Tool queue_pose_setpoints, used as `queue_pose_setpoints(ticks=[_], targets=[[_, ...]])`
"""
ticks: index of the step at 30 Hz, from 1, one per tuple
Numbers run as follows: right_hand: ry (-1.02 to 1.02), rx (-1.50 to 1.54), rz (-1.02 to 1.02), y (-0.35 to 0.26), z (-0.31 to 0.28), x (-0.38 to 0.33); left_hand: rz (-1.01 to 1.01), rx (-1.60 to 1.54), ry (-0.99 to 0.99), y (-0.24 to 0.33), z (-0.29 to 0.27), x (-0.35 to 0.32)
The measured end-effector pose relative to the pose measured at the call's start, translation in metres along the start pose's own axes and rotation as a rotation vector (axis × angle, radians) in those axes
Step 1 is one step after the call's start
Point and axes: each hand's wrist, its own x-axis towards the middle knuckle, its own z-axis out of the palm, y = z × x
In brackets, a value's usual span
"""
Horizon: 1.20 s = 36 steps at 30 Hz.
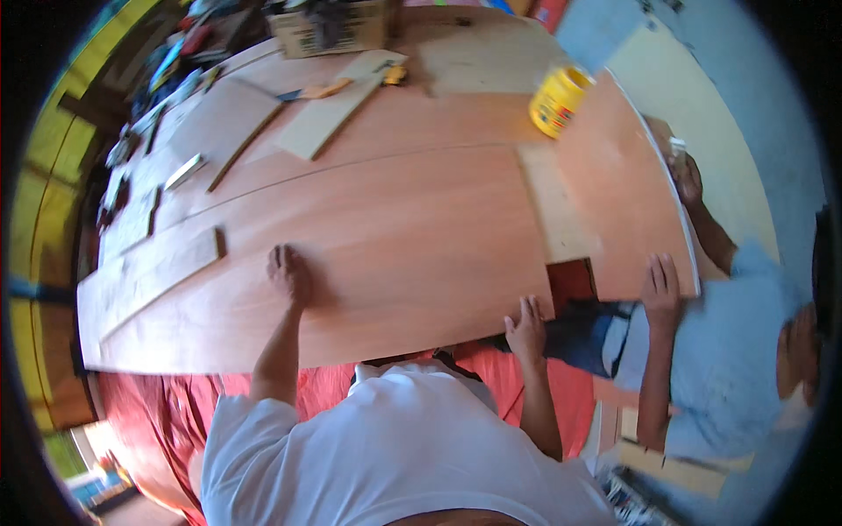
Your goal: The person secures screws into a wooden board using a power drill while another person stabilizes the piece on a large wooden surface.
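A large reddish-brown plywood sheet [412, 237] lies across the workbench in front of me. My left hand [288, 273] presses flat on its surface, fingers together. My right hand [526, 326] rests on the sheet's near edge, next to a rectangular notch [572, 282] cut into that edge. A co-worker in a light blue shirt [737, 351] stands at the right. One hand of that person [661, 287] lies flat on the sheet's right corner, the other [687, 178] holds the far right edge.
A yellow can [560, 99] stands on the sheet at the back right. A pale board strip [554, 203] lies near the notch. Offcuts [326, 112], wood strips [158, 263], tools and a cardboard box [331, 28] crowd the back and left. Red cloth [175, 412] hangs below.
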Motion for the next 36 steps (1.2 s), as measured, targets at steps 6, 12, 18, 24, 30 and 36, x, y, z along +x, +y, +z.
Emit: queue_pose_setpoints(ticks=[6, 12, 18, 24, 30, 36], targets=[[-0.102, -0.088, -0.012, -0.001, 0.001, -0.002, -0.074, 0.107, 0.025, -0.01, 0.007, -0.003], [-0.112, -0.087, 0.021, -0.003, -0.002, -0.001, -0.094, 0.044, -0.021, -0.015, 0.005, -0.006], [-0.127, -0.076, 0.01, -0.005, -0.005, 0.0, -0.102, 0.079, -0.027, -0.016, 0.007, -0.005], [-0.148, -0.012, 0.064, -0.014, -0.005, 0.003, -0.061, -0.168, -0.152, -0.021, 0.016, 0.03], [-0.197, -0.062, 0.153, -0.025, -0.002, 0.004, 0.008, -0.332, -0.003, -0.001, 0.071, 0.131], [-0.189, -0.012, 0.246, -0.034, 0.001, 0.006, 0.056, -0.107, -0.212, 0.017, 0.096, 0.228]])
